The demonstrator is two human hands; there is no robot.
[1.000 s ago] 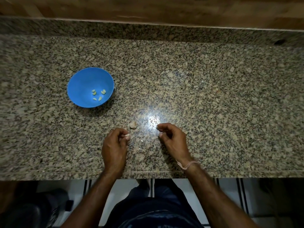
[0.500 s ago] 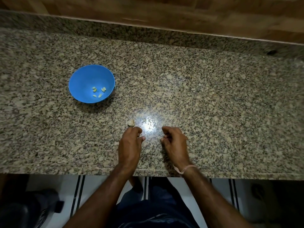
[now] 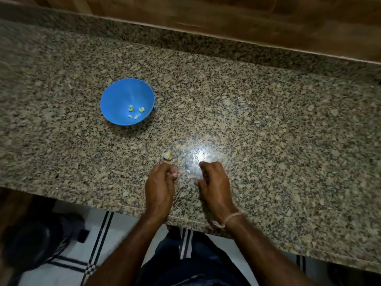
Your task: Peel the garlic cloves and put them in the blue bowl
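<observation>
Granite counter (image 3: pixel 268 120) fills most of the head view, speckled, with a bright glare just beyond my knuckles. My left hand (image 3: pixel 159 186) rests near the front edge, its fingers curled in against the thumb. The tips are blurred, so I cannot tell whether they pinch anything. My right hand (image 3: pixel 214 182) lies just beside it without touching it, fingers also curled under, and I cannot tell if they hold something. A pale thread bracelet (image 3: pixel 228 218) circles my right wrist. A small pale garlic piece (image 3: pixel 168 155) sits on the stone just beyond my left hand. The blue bowl (image 3: pixel 115 100) stands upright farther back and to the left, well apart from both hands, with a few peeled garlic cloves (image 3: pixel 136 112) lying in its bottom. Behind the counter runs a wooden wall (image 3: pixel 247 15). Below the front edge are white floor tiles (image 3: pixel 127 228) with dark stripes.
</observation>
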